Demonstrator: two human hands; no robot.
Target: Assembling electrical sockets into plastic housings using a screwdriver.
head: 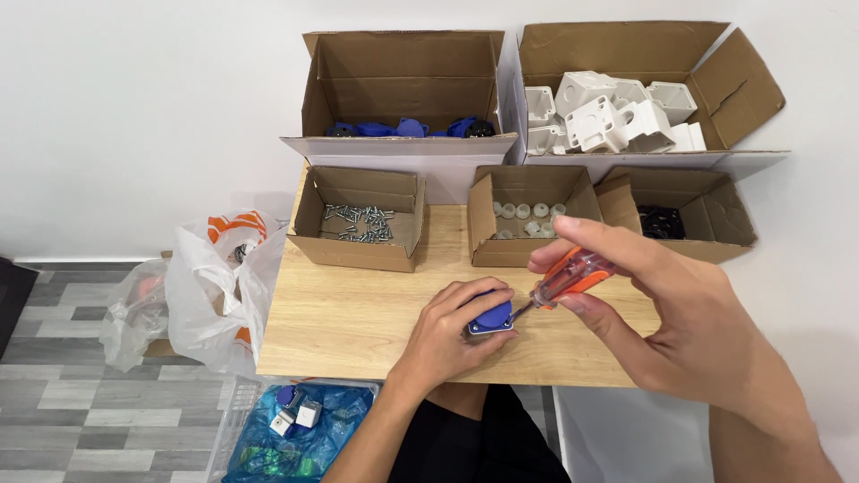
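My left hand point(452, 335) is closed around a small blue socket part point(491, 318) with a pale base, pressing it onto the wooden table point(349, 313). My right hand point(662, 313) grips an orange-handled screwdriver point(573, 275); its metal tip points left and touches the blue part's right edge. Both hands sit near the table's front edge, right of the middle.
Three small cardboard boxes stand at the back: screws point(360, 224), small white caps point(528, 217), black parts point(667, 222). Behind them, larger boxes hold blue parts point(407, 128) and white housings point(613, 112). Plastic bags point(210, 286) lie left; a bin with finished pieces point(300, 416) sits below.
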